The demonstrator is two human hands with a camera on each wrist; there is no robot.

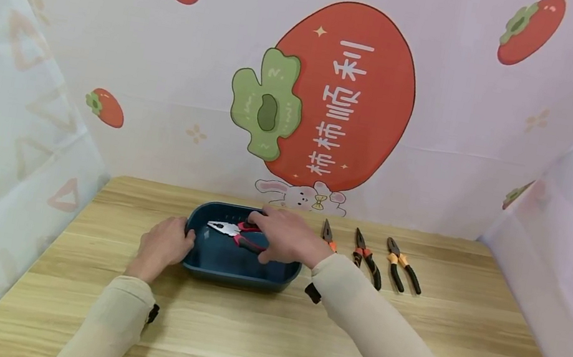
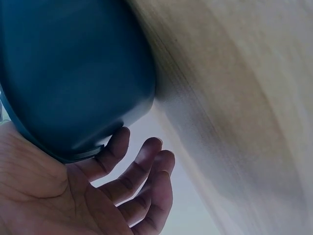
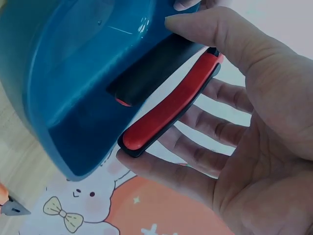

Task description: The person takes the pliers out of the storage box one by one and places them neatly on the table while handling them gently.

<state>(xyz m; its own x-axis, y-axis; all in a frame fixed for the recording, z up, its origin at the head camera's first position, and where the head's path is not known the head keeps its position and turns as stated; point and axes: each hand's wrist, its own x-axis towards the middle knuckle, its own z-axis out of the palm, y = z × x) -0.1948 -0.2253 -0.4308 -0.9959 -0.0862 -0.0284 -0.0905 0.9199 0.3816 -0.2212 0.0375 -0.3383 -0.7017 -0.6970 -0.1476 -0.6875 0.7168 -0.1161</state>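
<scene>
A dark blue plastic basin [image 1: 235, 280] with rounded corners stands on the table. My left hand [image 1: 163, 246] grips its left rim; in the left wrist view the index finger bends under the rim and the other fingers hang free beside the wall. Over the basin's right part, my right hand [image 1: 288, 237] holds combination pliers [image 1: 225, 228] with red and black handles. Their silver head points left, with the handles spread. In the right wrist view the thumb lies by one handle [image 3: 154, 73] and the fingers lie along the other, red-faced one.
To the right of the basin lie needle-nose pliers [image 1: 328, 232] partly hidden by my right arm, a second long-nosed pair [image 1: 361, 241] with orange and black handles, and a third pair [image 1: 395, 257] with yellow-orange and black handles. A printed cloth wall [image 1: 433, 184] rises behind the table.
</scene>
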